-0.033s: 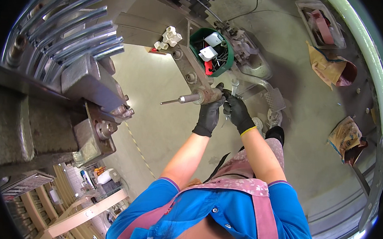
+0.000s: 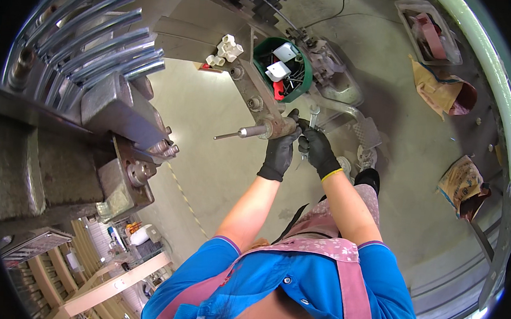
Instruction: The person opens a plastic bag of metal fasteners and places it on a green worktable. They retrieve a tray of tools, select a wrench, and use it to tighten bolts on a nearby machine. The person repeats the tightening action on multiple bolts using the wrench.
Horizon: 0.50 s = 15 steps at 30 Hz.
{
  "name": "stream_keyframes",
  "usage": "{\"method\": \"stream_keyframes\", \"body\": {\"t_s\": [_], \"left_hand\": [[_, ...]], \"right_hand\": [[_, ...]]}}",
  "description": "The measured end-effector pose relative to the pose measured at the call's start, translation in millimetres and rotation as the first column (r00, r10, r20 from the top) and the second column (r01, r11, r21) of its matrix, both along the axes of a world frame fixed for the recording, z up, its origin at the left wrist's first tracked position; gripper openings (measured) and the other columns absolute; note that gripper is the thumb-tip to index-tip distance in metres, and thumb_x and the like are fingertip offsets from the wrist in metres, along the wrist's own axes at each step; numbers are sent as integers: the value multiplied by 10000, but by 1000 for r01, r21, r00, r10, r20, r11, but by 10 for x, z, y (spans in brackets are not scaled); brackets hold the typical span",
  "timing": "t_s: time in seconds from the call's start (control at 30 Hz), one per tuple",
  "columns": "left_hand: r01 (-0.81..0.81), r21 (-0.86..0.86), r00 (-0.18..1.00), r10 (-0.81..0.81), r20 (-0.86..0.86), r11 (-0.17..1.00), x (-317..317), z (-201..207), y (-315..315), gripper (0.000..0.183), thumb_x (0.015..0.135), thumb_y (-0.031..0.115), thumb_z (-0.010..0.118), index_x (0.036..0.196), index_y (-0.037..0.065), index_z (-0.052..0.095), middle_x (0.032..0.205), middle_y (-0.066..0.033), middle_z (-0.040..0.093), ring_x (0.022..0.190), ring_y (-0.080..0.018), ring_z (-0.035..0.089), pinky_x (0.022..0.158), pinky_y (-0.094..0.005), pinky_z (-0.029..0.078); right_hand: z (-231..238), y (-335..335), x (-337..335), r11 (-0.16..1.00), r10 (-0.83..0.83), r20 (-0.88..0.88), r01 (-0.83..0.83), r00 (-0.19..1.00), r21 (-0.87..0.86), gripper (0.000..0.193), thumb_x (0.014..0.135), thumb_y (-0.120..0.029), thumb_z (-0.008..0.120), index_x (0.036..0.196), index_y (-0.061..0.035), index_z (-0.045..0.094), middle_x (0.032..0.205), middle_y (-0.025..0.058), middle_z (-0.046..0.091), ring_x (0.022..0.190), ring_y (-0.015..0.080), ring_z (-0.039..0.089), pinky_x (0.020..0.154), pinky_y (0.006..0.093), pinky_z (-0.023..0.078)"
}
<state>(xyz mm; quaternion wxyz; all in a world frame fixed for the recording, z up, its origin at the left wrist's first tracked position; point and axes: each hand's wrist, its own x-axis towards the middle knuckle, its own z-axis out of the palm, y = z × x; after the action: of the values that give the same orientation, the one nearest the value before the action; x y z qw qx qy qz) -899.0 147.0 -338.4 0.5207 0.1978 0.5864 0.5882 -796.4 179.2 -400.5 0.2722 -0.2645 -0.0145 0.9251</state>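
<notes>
My right hand (image 2: 318, 150), in a black glove with a yellow cuff edge, is closed round a silver open-end wrench (image 2: 314, 117). One jaw of the wrench stands above the fist and its other end shows below. Beside it, my left hand (image 2: 278, 158), also black-gloved, curls round the near end of a metal cylinder (image 2: 281, 128) on the machine arm. A thin steel rod (image 2: 227, 136) sticks out of the cylinder's left side through a thicker sleeve (image 2: 252, 131). The gloves hide where the wrench meets the cylinder end.
Beyond my hands, a green tub (image 2: 304, 87) holds white pieces, a red-handled tool and metal rods. White plastic fittings (image 2: 230, 48) lie on the machine frame. Bent metal tubes (image 2: 108, 39) rise at left above a heavy steel block (image 2: 109, 107). Paper sacks (image 2: 438, 92) stand at right.
The wrench has tilted very slightly to the right in my right hand. Both hands otherwise keep their places at the cylinder end.
</notes>
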Motion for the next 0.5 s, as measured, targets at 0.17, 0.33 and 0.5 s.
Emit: {"method": "stream_keyframes", "body": {"t_s": [0.17, 0.33, 0.5], "left_hand": [[16, -110, 961, -46, -273, 994, 46, 95, -18, 412, 837, 36, 609, 1226, 5, 477, 1228, -76, 518, 1037, -149, 539, 935, -297, 421], [-95, -51, 970, 81, -228, 994, 55, 53, -51, 387, 816, 58, 645, 1178, 14, 514, 1152, -73, 563, 1027, -154, 541, 922, -293, 429], [-39, -48, 963, 25, -268, 998, -15, 7, -10, 444, 809, 32, 639, 1221, 31, 473, 1192, -76, 535, 1062, -171, 532, 922, -311, 445]], "right_hand": [[-14, 51, 27, 1000, 15, -31, -14, 999, 17, 300, 918, -143, 422, 1181, -78, 551, 826, -35, 553, 515, 54, 378, 446, 219, 305], [11, 98, 40, 999, 36, -21, -36, 999, 22, 293, 929, -162, 424, 1180, -71, 545, 833, -31, 553, 516, 55, 374, 448, 222, 300], [-23, 184, -71, 998, 51, -1, -51, 999, -41, 256, 936, -291, 457, 942, -71, 588, 644, -27, 467, 458, 64, 334, 420, 230, 260]]}}
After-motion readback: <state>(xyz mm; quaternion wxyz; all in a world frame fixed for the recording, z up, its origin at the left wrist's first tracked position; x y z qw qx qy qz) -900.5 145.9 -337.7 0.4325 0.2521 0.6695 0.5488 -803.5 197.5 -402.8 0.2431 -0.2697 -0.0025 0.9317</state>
